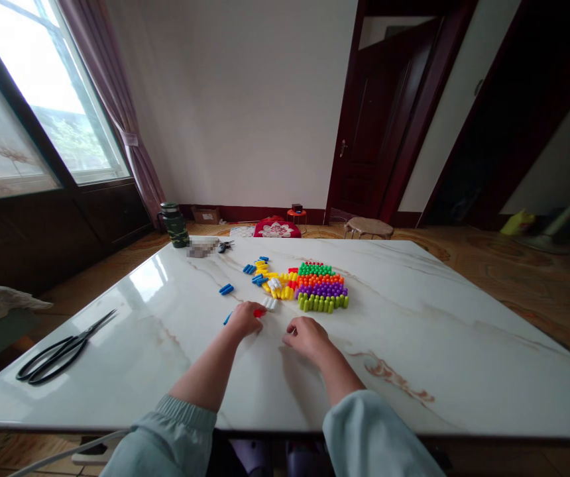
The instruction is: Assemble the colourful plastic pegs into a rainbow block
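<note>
My left hand (pixel 245 319) is low over the white marble-patterned table, thumb and fingers closed around a small red plastic piece (pixel 258 313). Just beyond those fingers lie several white pieces (pixel 271 304), and a blue piece (pixel 227 318) pokes out beside the hand. To the right, my right hand (pixel 305 336) has its fingers curled together near the tabletop; whatever they may hold is hidden. Beyond it, small capsule-shaped pieces stand upright in colour rows: light green (pixel 321 303), purple (pixel 322 290), orange (pixel 321 280) and green (pixel 315 269). Loose yellow pieces (pixel 285 292) lie left of the rows.
Black-handled scissors (pixel 69 351) lie at the left of the table (pixel 414 318). A camouflage flask (pixel 174 225), a blurred-out item (pixel 202 248) and a small dark tool (pixel 225 246) occupy the far left edge. Blue pieces (pixel 226 289) are scattered left of centre.
</note>
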{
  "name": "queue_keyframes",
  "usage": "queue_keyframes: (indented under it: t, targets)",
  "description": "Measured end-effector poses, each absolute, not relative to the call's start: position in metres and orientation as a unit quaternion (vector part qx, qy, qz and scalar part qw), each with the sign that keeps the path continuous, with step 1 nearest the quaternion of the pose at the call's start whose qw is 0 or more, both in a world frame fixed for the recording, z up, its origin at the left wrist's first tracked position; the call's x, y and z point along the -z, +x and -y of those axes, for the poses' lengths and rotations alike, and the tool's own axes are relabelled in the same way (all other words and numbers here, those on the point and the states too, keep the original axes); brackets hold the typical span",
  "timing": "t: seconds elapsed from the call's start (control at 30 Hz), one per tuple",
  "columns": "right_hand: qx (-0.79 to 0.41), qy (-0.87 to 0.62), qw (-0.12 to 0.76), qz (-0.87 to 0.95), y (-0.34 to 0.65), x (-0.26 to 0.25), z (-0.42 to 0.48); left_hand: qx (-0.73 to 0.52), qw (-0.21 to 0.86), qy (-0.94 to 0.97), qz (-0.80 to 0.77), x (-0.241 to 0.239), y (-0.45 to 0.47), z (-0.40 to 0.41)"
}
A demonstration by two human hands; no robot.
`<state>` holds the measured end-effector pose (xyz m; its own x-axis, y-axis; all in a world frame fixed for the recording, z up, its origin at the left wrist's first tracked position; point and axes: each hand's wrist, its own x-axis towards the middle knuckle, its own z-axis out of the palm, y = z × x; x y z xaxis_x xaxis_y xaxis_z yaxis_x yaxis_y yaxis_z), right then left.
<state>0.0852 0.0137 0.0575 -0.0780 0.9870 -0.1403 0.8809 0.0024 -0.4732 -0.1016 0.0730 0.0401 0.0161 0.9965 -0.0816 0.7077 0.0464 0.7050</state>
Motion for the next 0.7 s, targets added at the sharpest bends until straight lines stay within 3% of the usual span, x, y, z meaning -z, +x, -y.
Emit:
queue_keyframes:
  t: [0.2, 0.47, 0.7]
  targets:
    - [-0.228, -0.674, 0.136, 0.69, 0.085, -0.056, -0.017, -0.249, 0.378, 0.621, -0.64, -0.05, -0.094, -0.068]
    - [-0.225, -0.568, 0.328, 0.721, 0.083, -0.054, -0.022, -0.217, 0.561, 0.589, -0.54, -0.071, -0.075, -0.053]
    - [-0.211, -0.528, 0.367, 0.736, 0.083, -0.052, -0.026, -0.213, 0.601, 0.589, -0.496, -0.079, -0.074, -0.048]
